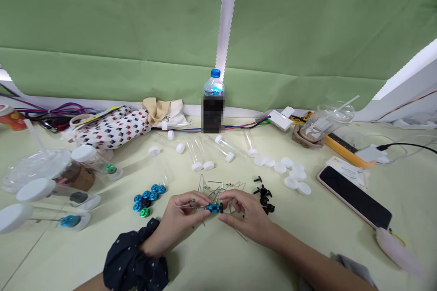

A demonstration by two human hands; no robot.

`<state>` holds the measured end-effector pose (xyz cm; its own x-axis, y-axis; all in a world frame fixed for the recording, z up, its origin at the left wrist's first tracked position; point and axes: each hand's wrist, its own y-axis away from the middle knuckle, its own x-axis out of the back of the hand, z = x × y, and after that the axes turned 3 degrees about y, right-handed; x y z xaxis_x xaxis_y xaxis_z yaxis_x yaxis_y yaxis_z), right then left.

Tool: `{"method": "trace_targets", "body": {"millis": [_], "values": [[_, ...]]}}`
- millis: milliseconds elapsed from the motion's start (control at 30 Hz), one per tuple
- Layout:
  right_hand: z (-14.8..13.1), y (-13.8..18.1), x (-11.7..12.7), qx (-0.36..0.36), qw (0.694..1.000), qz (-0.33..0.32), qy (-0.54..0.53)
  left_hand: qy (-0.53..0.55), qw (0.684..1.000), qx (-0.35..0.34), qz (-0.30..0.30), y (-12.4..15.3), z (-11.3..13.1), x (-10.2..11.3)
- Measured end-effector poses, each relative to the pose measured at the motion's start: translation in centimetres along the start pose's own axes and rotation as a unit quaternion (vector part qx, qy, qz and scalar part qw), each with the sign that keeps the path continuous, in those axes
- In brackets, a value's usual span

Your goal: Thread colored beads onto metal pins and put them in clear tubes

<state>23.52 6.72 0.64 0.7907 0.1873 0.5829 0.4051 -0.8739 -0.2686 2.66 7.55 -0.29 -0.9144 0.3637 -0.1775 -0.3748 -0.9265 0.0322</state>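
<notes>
Thumb and fingers of my left hand (182,213) pinch a small blue metal part (212,208), with thin metal rods running leftward by the fingers. My right hand (245,213) pinches a black round-headed piece (221,208) at the blue part's right end; whether it is fastened there I cannot tell. Bent thin metal rods (239,186) lie in a loose heap behind and under both hands. Left of my hands is a cluster of blue round parts (153,195), with a green one (144,212). Black T-shaped pieces (263,199) lie to the right.
Clear tubes with white caps (197,166) lie across the middle; loose white caps (297,173) sit at right. Three capped tubes (77,198) stand at left by a plastic cup (37,166). A water bottle (215,86), a phone (355,195) and a patterned bag (112,129) surround the area.
</notes>
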Motion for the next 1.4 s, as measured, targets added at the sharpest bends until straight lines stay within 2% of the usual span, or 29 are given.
{"method": "trace_targets", "body": {"millis": [600, 1000, 1167, 1400], "values": [[0.12, -0.07, -0.10, 0.028, 1.000, 0.004, -0.004, -0.006, 1.000, 0.002, 0.009, -0.04, 0.00, -0.02], [-0.07, -0.22, 0.07, 0.032, 0.999, -0.020, -0.025, 0.007, 1.000, -0.001, 0.006, -0.13, 0.05, -0.02], [0.11, 0.07, -0.04, 0.007, 1.000, 0.010, -0.008, 0.014, 1.000, 0.001, 0.003, -0.06, -0.01, 0.02], [0.14, 0.08, -0.17, 0.028, 0.999, 0.022, -0.016, 0.011, 1.000, 0.001, 0.006, -0.03, -0.12, 0.02]]}}
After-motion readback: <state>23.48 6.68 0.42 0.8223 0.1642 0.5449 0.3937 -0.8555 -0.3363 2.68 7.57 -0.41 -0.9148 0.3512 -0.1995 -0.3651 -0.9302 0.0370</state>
